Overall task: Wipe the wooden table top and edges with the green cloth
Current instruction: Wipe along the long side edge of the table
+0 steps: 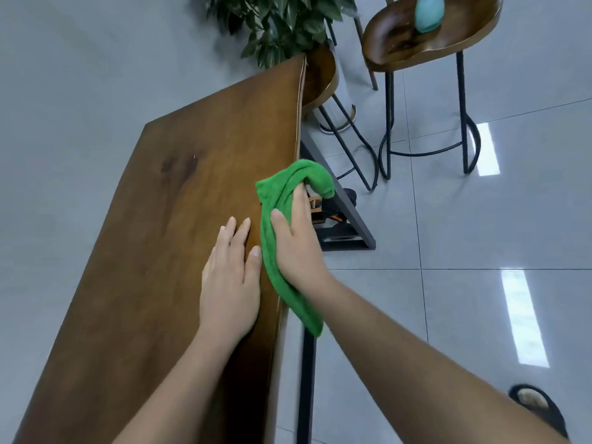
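A long brown wooden table top (166,225) runs from the near left toward the far middle. My right hand (296,240) grips the green cloth (272,245) and presses it against the table's right edge, with folds of cloth hanging over the side. My left hand (229,280) lies flat on the top just left of the cloth, fingers spread slightly, holding nothing. The fingertips of my right hand are hidden behind the edge.
Two wooden stools on black metal legs (426,40) (320,78) stand right of the table, one bearing a pale teal vase (427,12). A leafy plant (275,20) is at the far end. Black table frame (339,203) and grey tiled floor (480,219) lie below. A slippered foot (538,408) is at bottom right.
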A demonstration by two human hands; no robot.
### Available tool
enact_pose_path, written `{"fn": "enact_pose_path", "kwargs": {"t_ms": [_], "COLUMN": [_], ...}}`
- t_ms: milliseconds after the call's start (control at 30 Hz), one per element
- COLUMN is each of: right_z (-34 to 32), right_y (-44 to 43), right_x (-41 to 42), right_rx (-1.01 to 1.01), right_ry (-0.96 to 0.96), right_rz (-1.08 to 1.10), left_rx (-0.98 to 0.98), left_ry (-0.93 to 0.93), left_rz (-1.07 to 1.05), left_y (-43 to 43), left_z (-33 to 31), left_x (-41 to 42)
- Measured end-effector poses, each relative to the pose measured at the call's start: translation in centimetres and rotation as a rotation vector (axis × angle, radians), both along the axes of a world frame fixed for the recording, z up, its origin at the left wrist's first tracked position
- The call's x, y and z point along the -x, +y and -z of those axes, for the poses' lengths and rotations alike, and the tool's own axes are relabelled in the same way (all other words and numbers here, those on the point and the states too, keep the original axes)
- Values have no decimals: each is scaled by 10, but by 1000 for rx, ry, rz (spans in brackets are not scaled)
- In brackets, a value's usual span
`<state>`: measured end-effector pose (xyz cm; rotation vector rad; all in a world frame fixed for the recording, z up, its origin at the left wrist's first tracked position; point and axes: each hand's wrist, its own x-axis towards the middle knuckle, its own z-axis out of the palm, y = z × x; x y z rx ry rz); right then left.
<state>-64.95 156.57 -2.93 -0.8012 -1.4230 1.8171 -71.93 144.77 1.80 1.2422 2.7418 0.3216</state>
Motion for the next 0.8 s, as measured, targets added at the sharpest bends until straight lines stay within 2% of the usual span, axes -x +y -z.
{"fn": "enact_pose_path", "kwargs": {"t_ms": [167,267,400,633,700,800], "right_z": [-4,-5,-5,-5,-8,-11], "right_y": [78,79,5,-205,-236,-235], "right_x": [41,42,2,-99,-114,-120], "right_rx": [46,82,64,138,139,94], "right_ry": [-61,-81,-19,-66,-101,-96], "right_rz": [-21,-34,-7,-129,-177,-173], "left_rx": [32,64,82,96,107,111], "left_ry": [18,27,23,14,-2,-4], "left_rz": [25,-1,-81,-152,-167,-186], "left_y": [-55,-91,-134,-183,-194,-207], "left_z": [-3,-5,-7,-11,-14,-14], "left_x": [-21,-34,-50,-83,-95,-105]}}
